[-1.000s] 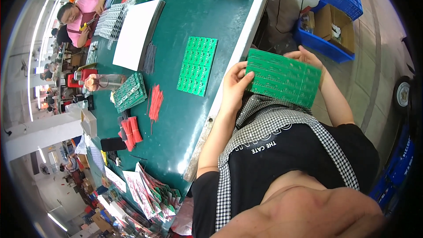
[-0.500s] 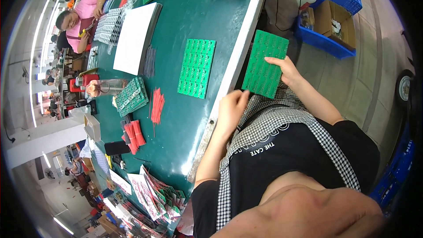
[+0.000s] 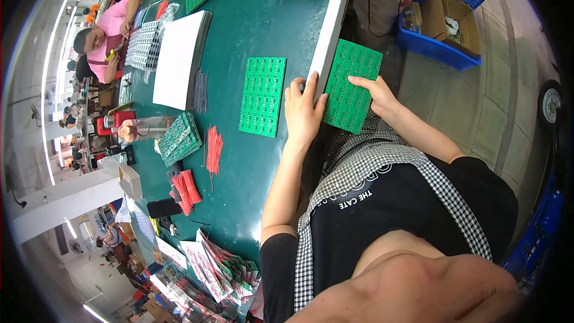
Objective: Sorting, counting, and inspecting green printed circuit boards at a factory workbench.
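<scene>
Head view: right of centre in the frame, the right hand [image 3: 378, 94] grips a green circuit board [image 3: 347, 106], thumb on its face. The left hand [image 3: 302, 111], fingers loosely spread and empty, is over the white table edge [image 3: 332, 27] near mid-frame, just beside a second board [image 3: 262, 98].

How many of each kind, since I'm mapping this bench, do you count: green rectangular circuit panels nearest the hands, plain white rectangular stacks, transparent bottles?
Green rectangular circuit panels: 2 (one in right hand, one panel near left hand)
Plain white rectangular stack: 1
Transparent bottle: 1
Total: 4
</scene>
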`<state>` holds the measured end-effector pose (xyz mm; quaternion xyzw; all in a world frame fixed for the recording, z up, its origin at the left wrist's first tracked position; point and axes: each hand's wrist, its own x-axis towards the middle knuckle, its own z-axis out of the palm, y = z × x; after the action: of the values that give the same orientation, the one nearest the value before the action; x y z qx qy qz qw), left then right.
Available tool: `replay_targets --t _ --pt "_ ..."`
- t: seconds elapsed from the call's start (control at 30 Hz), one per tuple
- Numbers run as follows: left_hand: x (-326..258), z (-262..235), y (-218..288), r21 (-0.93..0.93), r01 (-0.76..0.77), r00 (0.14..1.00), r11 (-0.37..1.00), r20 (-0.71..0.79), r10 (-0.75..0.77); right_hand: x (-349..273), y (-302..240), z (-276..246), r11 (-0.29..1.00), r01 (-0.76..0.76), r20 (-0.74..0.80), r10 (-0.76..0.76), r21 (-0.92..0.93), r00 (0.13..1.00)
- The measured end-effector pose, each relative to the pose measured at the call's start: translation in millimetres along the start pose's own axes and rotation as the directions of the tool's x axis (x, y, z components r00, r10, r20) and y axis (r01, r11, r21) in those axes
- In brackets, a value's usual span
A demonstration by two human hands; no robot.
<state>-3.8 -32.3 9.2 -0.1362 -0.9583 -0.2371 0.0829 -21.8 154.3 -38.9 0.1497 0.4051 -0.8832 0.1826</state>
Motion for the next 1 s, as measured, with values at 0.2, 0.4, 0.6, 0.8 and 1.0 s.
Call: replay_targets --t 0.2,0.4,0.6,0.8,1.0 --pt "-0.4 1.4 -2.1 0.004 -0.007 1.0 1.0 -0.015 0.008 2.0 2.2 -2.0 1.0 0.011 0.003 -0.011 0.001 1.0" --pt "-0.5 1.9 -3.6 -0.031 0.006 1.0 1.0 -0.004 -0.006 0.3 -2.6 0.7 1.0 0.008 0.02 -0.008 -0.017 1.0" --pt "-0.5 1.7 -3.5 -0.063 0.033 0.999 0.997 -0.004 -0.033 1.9 1.1 -1.8 0.999 -0.04 0.002 0.04 0.019 0.999" --pt "-0.5 1.4 -4.6 -0.055 0.04 0.999 0.998 -0.005 -0.041 5.6 0.9 -0.7 0.999 -0.004 0.039 0.003 0.04 0.999" --pt "1.6 0.0 -3.2 -0.078 0.051 0.999 0.996 0.021 -0.05 4.5 1.8 -5.0 0.998 -0.029 0.031 0.027 0.063 0.999"
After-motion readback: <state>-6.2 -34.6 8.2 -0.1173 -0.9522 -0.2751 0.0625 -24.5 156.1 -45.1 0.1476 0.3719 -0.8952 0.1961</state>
